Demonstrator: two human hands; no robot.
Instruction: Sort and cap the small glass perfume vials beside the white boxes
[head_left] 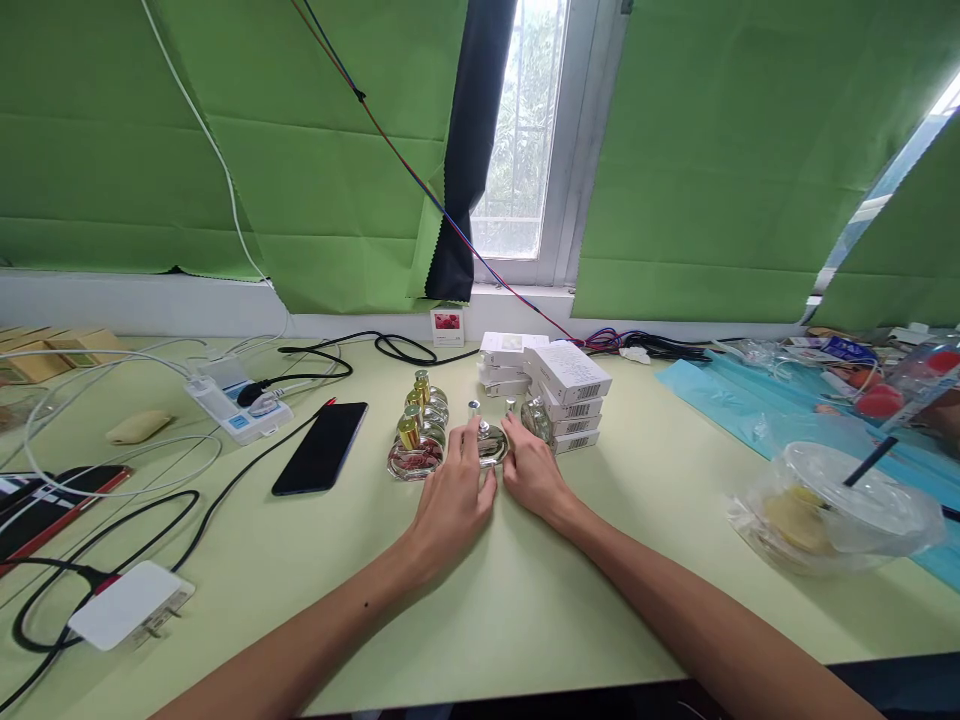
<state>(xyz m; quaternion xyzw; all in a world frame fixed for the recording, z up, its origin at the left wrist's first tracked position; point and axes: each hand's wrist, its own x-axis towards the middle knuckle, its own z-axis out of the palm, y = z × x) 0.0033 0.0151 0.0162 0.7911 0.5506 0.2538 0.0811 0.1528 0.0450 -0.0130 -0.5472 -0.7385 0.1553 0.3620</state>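
My left hand (454, 490) and my right hand (534, 468) meet around a clear glass perfume bottle (492, 446) standing on the table. Fingers of both hands are bent against it, one on each side. Behind them rise silver caps of further bottles, partly hidden by my fingers. To the left of my left hand stands a row of several perfume bottles with gold caps (416, 452). Just beyond my right hand, another glass bottle (536, 417) sits against a stack of white boxes (571, 385).
A black phone (320, 449) lies left of the bottles. A power strip (238, 402), cables and a white charger (133, 604) spread across the left. On the right are a plastic-wrapped cup (832, 510) and blue sheeting (720, 405). A small picture card (448, 327) leans at the back.
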